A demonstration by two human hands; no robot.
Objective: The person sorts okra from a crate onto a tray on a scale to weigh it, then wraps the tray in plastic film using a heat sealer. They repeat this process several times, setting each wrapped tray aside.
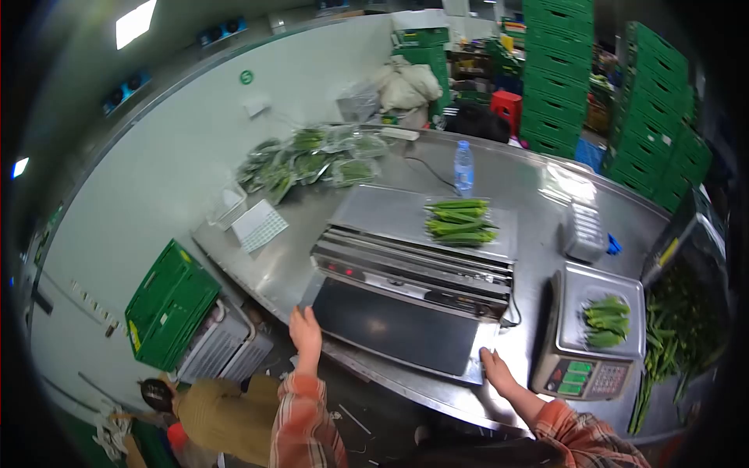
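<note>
A wrapping machine (413,269) with a dark flat plate (396,324) in front sits on the steel table. My left hand (305,331) is at the plate's left front corner, fingers apart and holding nothing. At the right front corner, my right hand (497,369) touches the machine's edge with its thumb up; its other fingers are mostly hidden. Behind the sealing bars, green okra pods (460,221) lie on a metal tray (374,204). More okra (606,320) rests on the pan of a digital scale (587,371) at the right.
Wrapped green packs (312,160) lie at the back left. A water bottle (464,168), stacked trays (585,231) and a large heap of okra (686,320) are on the table. A co-worker (226,417) bends at lower left near a green crate (173,306).
</note>
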